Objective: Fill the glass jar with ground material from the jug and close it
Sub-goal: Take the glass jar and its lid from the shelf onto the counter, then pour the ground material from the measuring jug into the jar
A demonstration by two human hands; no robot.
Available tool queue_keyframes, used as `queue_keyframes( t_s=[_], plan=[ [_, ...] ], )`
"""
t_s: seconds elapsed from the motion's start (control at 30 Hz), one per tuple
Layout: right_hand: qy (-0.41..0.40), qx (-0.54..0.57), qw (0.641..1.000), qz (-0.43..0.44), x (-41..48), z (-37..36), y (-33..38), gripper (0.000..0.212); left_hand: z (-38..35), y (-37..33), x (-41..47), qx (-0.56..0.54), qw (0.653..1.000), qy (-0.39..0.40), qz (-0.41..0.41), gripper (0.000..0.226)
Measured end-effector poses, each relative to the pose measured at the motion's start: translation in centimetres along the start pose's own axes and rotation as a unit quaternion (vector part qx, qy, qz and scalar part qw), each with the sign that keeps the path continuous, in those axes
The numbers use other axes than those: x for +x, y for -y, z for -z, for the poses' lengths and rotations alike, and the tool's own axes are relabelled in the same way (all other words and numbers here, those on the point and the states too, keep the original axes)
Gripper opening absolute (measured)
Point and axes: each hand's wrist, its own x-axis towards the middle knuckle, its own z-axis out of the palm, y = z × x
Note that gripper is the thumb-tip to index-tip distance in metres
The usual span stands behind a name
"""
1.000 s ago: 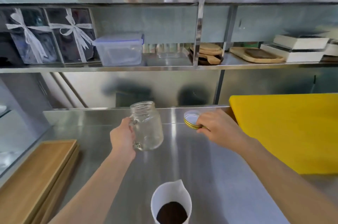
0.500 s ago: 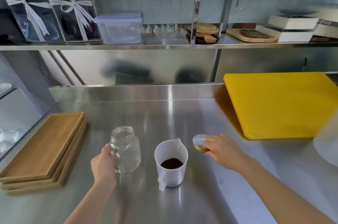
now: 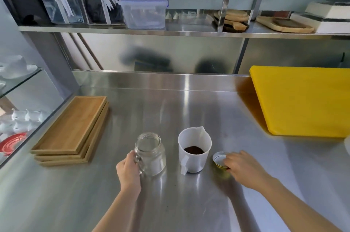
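Note:
A clear glass jar (image 3: 151, 153) with a side handle stands upright and open on the steel counter. My left hand (image 3: 128, 172) is wrapped around its handle. Just right of it stands a white jug (image 3: 194, 148) with dark ground material in the bottom, spout pointing away. The gold lid (image 3: 219, 158) lies upside down on the counter right of the jug, and my right hand (image 3: 244, 168) grips its right edge.
Stacked wooden trays (image 3: 73, 130) lie at the left. A yellow cutting board (image 3: 303, 99) covers the right rear of the steel counter (image 3: 170, 203). A shelf above holds a plastic box (image 3: 144, 12) and wooden boards. Glass shelving with white cups stands at far left.
The jar was held up in the air and is now set down on the counter left of the jug. The lid came down beside the jug. The view tilted downward.

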Motion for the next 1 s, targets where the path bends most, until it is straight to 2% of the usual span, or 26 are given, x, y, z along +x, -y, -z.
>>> queue_keyframes(
  t_s=[0.07, 0.13, 0.17, 0.27, 0.37, 0.4, 0.47, 0.5, 0.67, 0.73, 0.83, 0.93, 1.0],
  plan=[
    [0.026, 0.0, 1.0, -0.004, -0.1, -0.7, 0.2, 0.025, 0.1, 0.1, -0.1, -0.003, 1.0, 0.0, -0.004, 0.037],
    [0.033, 0.005, 0.999, 0.001, -0.6, -0.7, 0.9, 0.018, 0.3, 0.3, -0.2, 0.004, 1.0, 0.004, -0.006, 0.038],
    [0.021, -0.006, 1.0, 0.008, -0.9, -1.0, 1.1, 0.013, 0.4, 0.4, -0.1, 0.01, 1.0, 0.007, -0.007, 0.038],
    [0.011, -0.019, 1.0, 0.0, -1.5, -2.1, 1.3, 0.029, 0.8, 0.7, 0.6, 0.025, 0.999, 0.032, -0.006, 0.03],
    [-0.039, -0.022, 0.999, -0.008, -1.7, -1.2, 2.4, 0.018, 1.3, 0.9, 1.3, 0.044, 0.996, 0.07, -0.01, 0.036],
    [-0.063, 0.0, 0.998, -0.01, -1.7, -1.0, 2.8, 0.013, 1.5, 0.9, 1.4, 0.052, 0.995, 0.081, -0.015, 0.04],
    [-0.099, 0.098, 0.989, -0.04, -1.7, -0.4, 4.1, 0.023, 1.7, 0.8, 1.3, 0.063, 0.993, 0.097, -0.018, 0.041],
    [-0.109, 0.172, 0.977, -0.056, -1.6, -0.1, 4.9, 0.025, 1.8, 0.9, 1.3, 0.067, 0.993, 0.1, -0.016, 0.041],
    [-0.087, 0.406, 0.907, -0.072, -1.2, 0.7, 9.1, 0.009, 1.8, 1.4, 1.2, 0.071, 0.991, 0.112, -0.015, 0.041],
    [-0.079, 0.466, 0.876, -0.098, -0.9, 0.6, 10.5, 0.025, 1.8, 1.5, 1.3, 0.07, 0.991, 0.112, -0.018, 0.041],
    [-0.041, 0.579, 0.803, -0.137, -0.4, 0.9, 11.8, 0.047, 1.9, 1.7, 1.4, 0.065, 0.991, 0.114, -0.017, 0.043],
    [0.009, 0.665, 0.73, -0.158, 0.3, 1.5, 12.2, 0.062, 1.9, 1.7, 1.4, 0.064, 0.99, 0.12, -0.02, 0.045],
    [0.034, 0.704, 0.693, -0.153, 0.6, 2.0, 12.2, 0.062, 1.9, 1.7, 1.4, 0.066, 0.99, 0.124, -0.024, 0.043]
  ],
)
